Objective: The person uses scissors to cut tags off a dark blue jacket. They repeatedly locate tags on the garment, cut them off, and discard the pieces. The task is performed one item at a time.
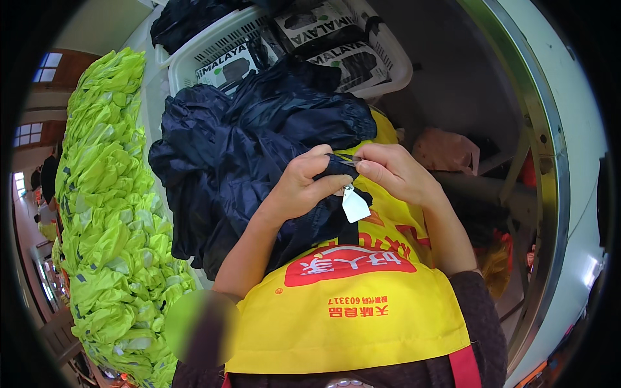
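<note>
A dark navy garment of thin, shiny fabric lies bunched in front of me and spills over my lap. My left hand is closed on a gathered edge of it, thumb against fingers. Close on its right, my right hand is closed in a pinch at the same edge. Between the fingertips shows a thin, greyish, shiny piece, too small to name. A white tag hangs just below the left thumb; I cannot tell what it is fastened to.
Bright yellow-green garments form a long heap at the left. Behind the navy fabric stands a white plastic basket with dark items in printed packs. My yellow apron covers my lap. A metal-edged frame curves along the right.
</note>
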